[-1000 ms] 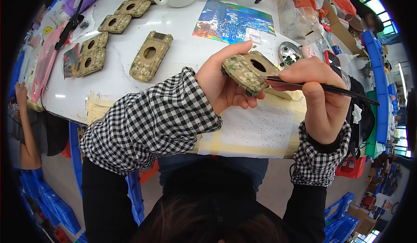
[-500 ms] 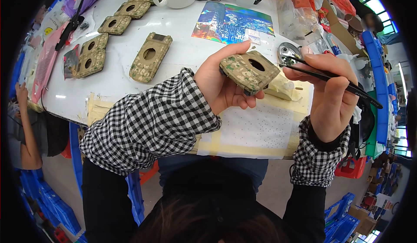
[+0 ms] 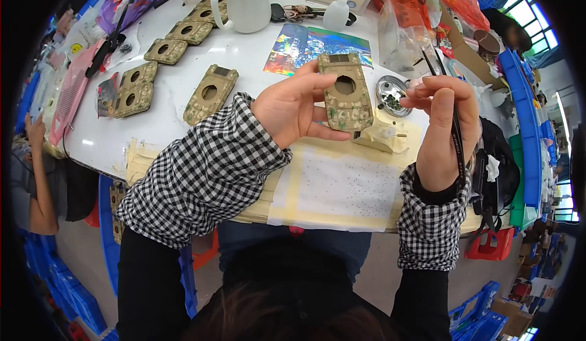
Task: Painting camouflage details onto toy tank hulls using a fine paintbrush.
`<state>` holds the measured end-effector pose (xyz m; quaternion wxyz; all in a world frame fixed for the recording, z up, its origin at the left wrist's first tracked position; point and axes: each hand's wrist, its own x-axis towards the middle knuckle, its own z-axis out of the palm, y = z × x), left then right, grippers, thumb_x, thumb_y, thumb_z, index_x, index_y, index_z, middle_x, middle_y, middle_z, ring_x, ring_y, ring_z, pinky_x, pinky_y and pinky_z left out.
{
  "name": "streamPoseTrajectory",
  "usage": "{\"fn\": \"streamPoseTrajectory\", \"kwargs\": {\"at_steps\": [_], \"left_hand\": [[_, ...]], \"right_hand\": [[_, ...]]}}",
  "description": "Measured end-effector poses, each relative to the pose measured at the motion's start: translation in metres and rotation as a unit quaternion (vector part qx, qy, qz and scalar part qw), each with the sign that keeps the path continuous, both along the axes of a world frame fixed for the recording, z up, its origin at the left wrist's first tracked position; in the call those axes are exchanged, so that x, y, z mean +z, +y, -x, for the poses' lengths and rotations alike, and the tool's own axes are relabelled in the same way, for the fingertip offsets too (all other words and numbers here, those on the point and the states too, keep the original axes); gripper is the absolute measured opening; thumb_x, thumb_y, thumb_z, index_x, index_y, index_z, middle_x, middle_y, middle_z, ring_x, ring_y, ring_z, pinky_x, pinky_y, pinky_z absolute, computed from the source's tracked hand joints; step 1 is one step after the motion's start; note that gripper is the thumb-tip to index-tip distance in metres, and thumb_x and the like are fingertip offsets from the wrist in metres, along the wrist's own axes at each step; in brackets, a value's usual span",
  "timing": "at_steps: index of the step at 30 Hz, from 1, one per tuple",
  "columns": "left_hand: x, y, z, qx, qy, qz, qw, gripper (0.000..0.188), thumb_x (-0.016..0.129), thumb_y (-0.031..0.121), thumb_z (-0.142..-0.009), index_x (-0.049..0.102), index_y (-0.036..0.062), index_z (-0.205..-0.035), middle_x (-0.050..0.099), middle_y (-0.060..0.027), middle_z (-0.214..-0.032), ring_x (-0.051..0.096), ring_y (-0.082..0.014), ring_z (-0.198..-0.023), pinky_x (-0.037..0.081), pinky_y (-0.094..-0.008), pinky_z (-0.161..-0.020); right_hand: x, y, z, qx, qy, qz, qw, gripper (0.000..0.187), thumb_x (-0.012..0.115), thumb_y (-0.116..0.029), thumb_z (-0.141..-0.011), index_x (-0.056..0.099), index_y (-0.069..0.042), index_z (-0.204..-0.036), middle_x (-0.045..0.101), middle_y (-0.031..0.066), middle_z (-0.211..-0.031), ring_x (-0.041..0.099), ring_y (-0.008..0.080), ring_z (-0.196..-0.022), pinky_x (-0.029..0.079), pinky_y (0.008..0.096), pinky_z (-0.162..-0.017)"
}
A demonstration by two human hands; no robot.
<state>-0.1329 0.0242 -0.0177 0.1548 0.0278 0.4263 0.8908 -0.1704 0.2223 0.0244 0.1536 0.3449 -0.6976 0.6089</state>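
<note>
My left hand (image 3: 292, 108) holds a camouflage model tank hull (image 3: 353, 110) by its sides, with the round hole facing up. Long black tweezers (image 3: 457, 135) lie in my right hand (image 3: 444, 127), their slightly parted tips pointing away from me, apart from the hull. The right fingertips are beside a round metal dish (image 3: 383, 92) holding small dark green bits. Another camouflage hull (image 3: 199, 104) rests on the table left of my hands. Several more hulls (image 3: 166, 51) sit farther off at the left.
A dotted white sheet (image 3: 336, 188) is taped at the near edge, with a pale yellowish block (image 3: 381, 135) behind it. Farther back are a white mug (image 3: 251, 8), a shiny holographic sheet (image 3: 287, 51) and a small squeeze bottle (image 3: 336, 14). A pink comb-like item (image 3: 76, 94) lies left.
The hull in my left hand has turned from tilted to nearly lengthwise away from me. My right hand has rotated, swinging the tweezer tips off the hull and pointing them away.
</note>
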Motion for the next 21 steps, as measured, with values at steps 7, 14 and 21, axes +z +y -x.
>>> {"fn": "streamPoseTrajectory", "kwargs": {"at_steps": [7, 14, 21], "left_hand": [[0.000, -0.005, 0.001, -0.038, 0.014, 0.038, 0.998, 0.069, 0.055, 0.011, -0.082, 0.016, 0.0075, -0.138, 0.041, -0.0169, -0.131, 0.055, -0.0270, -0.111, 0.055, -0.0405, -0.081], [0.003, 0.000, -0.006, -0.056, -0.001, 0.072, 0.996, 0.073, 0.058, 0.008, -0.079, 0.015, 0.0093, -0.139, 0.054, -0.0165, -0.118, 0.061, -0.0293, -0.100, 0.055, -0.0366, -0.077], [0.006, 0.000, -0.008, -0.072, -0.005, 0.056, 0.996, 0.075, 0.060, 0.010, -0.079, 0.016, 0.0104, -0.140, 0.054, -0.0166, -0.117, 0.061, -0.0296, -0.099, 0.055, -0.0349, -0.072]], "right_hand": [[-0.001, -0.001, 0.001, -0.010, 0.020, 0.018, 1.000, 0.017, 0.049, -0.015, -0.094, 0.053, 0.001, -0.092, 0.059, 0.0054, -0.076, 0.058, 0.0099, -0.071, 0.044, 0.0220, -0.069], [-0.002, -0.002, 0.002, -0.009, 0.020, 0.031, 0.999, 0.018, 0.049, -0.016, -0.094, 0.053, 0.001, -0.090, 0.057, 0.0057, -0.075, 0.057, 0.0108, -0.070, 0.044, 0.0229, -0.068], [0.005, 0.001, -0.003, 0.009, 0.036, 0.062, 0.997, 0.018, 0.049, -0.016, -0.094, 0.052, 0.002, -0.090, 0.055, 0.0072, -0.079, 0.056, 0.0121, -0.070, 0.045, 0.0238, -0.069]]}}
